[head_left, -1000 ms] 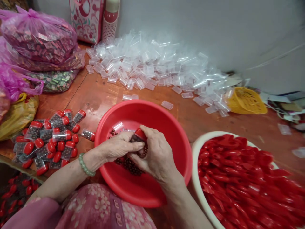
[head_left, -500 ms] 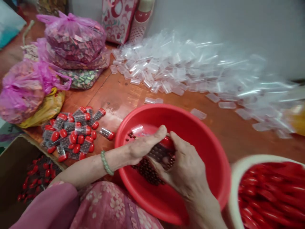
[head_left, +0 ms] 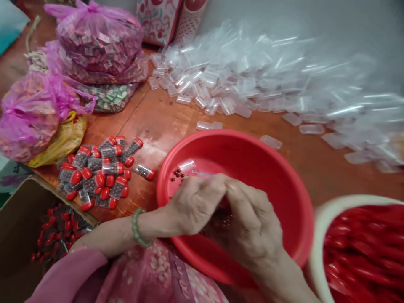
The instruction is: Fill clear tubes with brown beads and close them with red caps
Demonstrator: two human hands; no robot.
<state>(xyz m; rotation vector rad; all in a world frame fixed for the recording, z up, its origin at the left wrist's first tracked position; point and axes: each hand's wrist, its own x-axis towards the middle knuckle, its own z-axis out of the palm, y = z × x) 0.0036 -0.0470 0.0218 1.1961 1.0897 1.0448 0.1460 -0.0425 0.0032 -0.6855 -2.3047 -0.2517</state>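
Observation:
My left hand and my right hand meet fingertip to fingertip over a red plastic basin. Both are closed. Between them is a red-capped clear case of dark beads, almost wholly covered by my fingers. What my left fingers pinch is hidden. In the basin, beyond my left hand, lie a few loose brown beads and a clear plastic sleeve. Left of the basin is a pile of red-capped clear cases filled with dark beads, one of them lying apart, near the rim.
A heap of clear plastic sleeves spreads along the wall. A pale tub of red plastic pieces stands at right. A cardboard box holds more cases at lower left. Pink bags fill the back left.
My left hand has gone from fingers stretched out to a closed pinch against my right fingers. The case between them is now mostly hidden. The view has shifted slightly.

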